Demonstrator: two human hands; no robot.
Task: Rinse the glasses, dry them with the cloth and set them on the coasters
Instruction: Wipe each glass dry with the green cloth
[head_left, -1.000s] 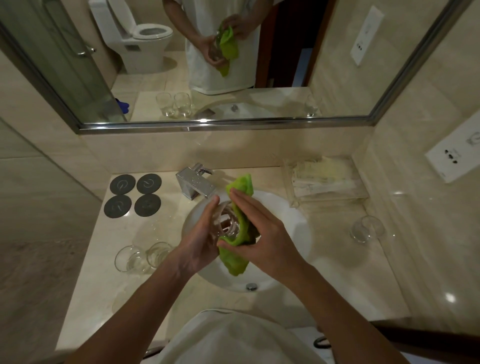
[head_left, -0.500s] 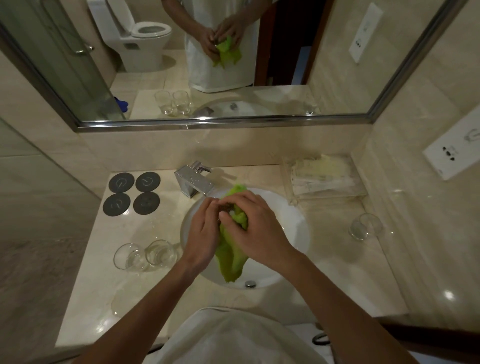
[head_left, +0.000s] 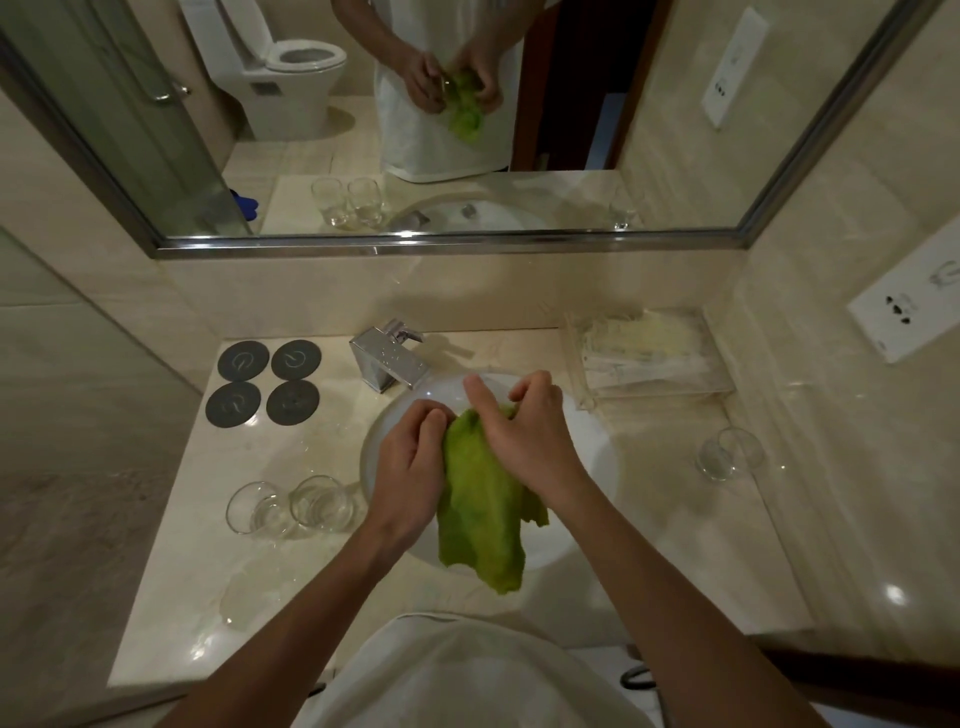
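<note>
Over the white sink (head_left: 597, 457), my left hand (head_left: 410, 467) and my right hand (head_left: 530, 441) press together around a green cloth (head_left: 480, 514). The cloth hangs down between them and covers the glass I held a moment ago; the glass itself is hidden. Two clear glasses (head_left: 254, 509) (head_left: 319, 501) stand side by side on the counter left of the sink. A third glass (head_left: 730, 452) stands on the right. Several round dark coasters (head_left: 262, 382) lie in a square at the back left, with nothing on them.
A chrome faucet (head_left: 389, 358) stands behind the sink. A clear tray of packets (head_left: 649, 353) sits at the back right. Water puddles (head_left: 244, 592) spread on the counter's front left. A mirror (head_left: 415, 130) covers the wall above.
The glass was visible in my left hand with the cloth pushed inside; now both hands have closed over it and the cloth has dropped lower, hiding the glass.
</note>
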